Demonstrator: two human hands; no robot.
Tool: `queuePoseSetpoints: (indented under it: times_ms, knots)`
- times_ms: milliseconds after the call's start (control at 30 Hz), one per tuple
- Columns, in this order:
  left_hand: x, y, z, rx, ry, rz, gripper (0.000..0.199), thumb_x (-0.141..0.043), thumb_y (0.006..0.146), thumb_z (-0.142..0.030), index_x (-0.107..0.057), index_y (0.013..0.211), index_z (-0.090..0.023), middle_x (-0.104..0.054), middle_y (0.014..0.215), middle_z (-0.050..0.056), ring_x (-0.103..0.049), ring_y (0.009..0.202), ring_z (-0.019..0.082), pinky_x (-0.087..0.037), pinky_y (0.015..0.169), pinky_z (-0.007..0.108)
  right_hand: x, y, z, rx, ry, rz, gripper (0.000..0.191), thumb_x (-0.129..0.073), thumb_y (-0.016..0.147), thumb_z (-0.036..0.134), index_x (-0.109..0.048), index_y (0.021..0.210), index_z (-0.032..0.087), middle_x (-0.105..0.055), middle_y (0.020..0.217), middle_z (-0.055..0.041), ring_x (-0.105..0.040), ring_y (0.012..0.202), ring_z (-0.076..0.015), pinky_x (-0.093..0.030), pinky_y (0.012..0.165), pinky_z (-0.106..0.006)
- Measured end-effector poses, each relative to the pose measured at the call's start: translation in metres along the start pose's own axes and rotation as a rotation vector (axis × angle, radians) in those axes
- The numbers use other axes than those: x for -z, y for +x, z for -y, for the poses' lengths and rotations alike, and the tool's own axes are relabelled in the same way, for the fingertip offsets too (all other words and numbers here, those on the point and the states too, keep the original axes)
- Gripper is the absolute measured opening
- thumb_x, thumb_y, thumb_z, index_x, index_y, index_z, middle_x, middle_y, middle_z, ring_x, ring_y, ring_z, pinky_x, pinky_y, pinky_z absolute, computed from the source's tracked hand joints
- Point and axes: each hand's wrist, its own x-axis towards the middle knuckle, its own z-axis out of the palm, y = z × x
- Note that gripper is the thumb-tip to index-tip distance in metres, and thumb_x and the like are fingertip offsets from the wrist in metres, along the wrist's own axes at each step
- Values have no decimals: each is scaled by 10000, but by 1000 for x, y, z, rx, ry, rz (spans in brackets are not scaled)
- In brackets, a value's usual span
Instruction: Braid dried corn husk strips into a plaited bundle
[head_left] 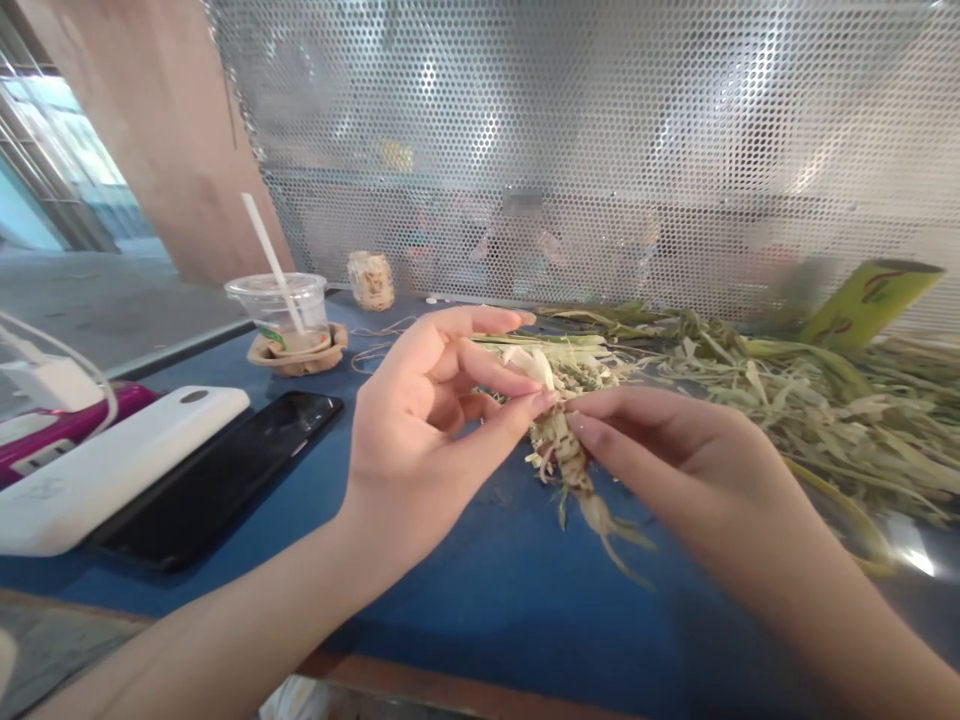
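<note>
Both hands meet over a small woven piece of dried plant leaves (566, 450), which hangs above the blue table (480, 600). Thumb and index finger of my left hand (431, 410) pinch its upper edge beside a pale folded strip (529, 368). My right hand (675, 450) grips the piece from the right, also between thumb and fingers. Loose leaf ends trail from its lower tip. Behind the fingers lie pale green stalks (585, 345), partly hidden by the hands.
To the right spreads a heap of dried leaves (840, 410) with a yellow-green tube (870, 300). On the left are a black phone (225, 475), a white power bank (127, 465), a magenta power strip (45, 440) and a plastic cup (281, 300) with a straw. A perforated metal screen (600, 120) stands behind.
</note>
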Motion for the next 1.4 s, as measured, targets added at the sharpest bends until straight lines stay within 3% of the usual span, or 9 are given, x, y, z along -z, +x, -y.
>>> queuePoseSetpoints:
  times_ms: [200, 300, 467, 600, 733, 867, 1033, 1233, 1400]
  knots:
    - [8, -1, -6, -413, 397, 111, 112, -667, 658, -93, -626, 718, -178, -695, 791, 3, -648, 725, 100, -542, 751, 199, -3, -4, 12, -137, 4, -75, 99, -568, 729, 168, -657, 687, 180, -667, 627, 6, -627, 578, -114, -504, 509, -166]
    - [10, -1, -8, -467, 455, 155, 134, -644, 680, -87, -621, 748, -200, -701, 816, 2, -653, 750, 119, -552, 766, 236, -4, -5, 13, -107, -34, -104, 97, -566, 724, 161, -646, 673, 183, -659, 615, 13, -618, 558, -108, -492, 498, -166]
    - [4, -7, -7, -384, 329, 3, 315, -656, 666, -57, -573, 915, -231, -681, 725, -36, -661, 723, 138, -570, 687, 254, -4, -7, 10, 12, -200, -174, 98, -558, 726, 152, -630, 679, 198, -647, 598, 28, -602, 519, -104, -471, 476, -176]
    - [-3, -9, -6, -115, 193, -108, 343, -688, 658, -111, -552, 949, -231, -665, 753, -37, -646, 631, 119, -549, 539, 210, -4, -9, 7, 160, -385, -256, 85, -559, 734, 156, -618, 705, 211, -656, 644, 23, -618, 581, -117, -474, 523, -190]
    - [-5, -2, -3, 149, -38, -91, 368, -703, 651, -164, -535, 963, -260, -630, 650, -64, -595, 502, 107, -454, 353, 194, -4, -8, 4, 311, -588, -307, 92, -548, 767, 170, -613, 713, 207, -653, 662, 7, -601, 576, -108, -471, 561, -200]
    - [-4, 2, 4, 302, -230, -57, 359, -717, 635, -186, -545, 944, -247, -614, 623, -59, -553, 463, 97, -439, 337, 199, -4, -8, -1, 443, -693, -311, 78, -558, 776, 160, -626, 787, 197, -680, 782, -15, -622, 716, -136, -480, 678, -239]
    - [-6, 0, 7, 347, -274, -51, 343, -725, 620, -181, -562, 919, -218, -608, 630, -52, -537, 433, 80, -462, 354, 196, -4, -8, -5, 537, -751, -296, 64, -603, 751, 174, -643, 800, 182, -695, 839, -27, -626, 787, -171, -471, 742, -299]
    - [-10, -3, -1, 313, -197, -44, 313, -730, 605, -169, -576, 876, -201, -647, 861, 3, -603, 510, 95, -491, 372, 186, -9, -6, -5, 446, -767, -328, 66, -581, 753, 183, -641, 727, 186, -691, 751, -15, -624, 707, -162, -458, 707, -302]
    - [-12, -5, -2, 257, -75, -19, 307, -720, 624, -185, -568, 891, -191, -652, 845, 6, -607, 493, 90, -501, 384, 176, -11, -5, -6, 390, -801, -316, 83, -560, 740, 171, -627, 693, 177, -671, 695, -14, -618, 685, -166, -437, 692, -300]
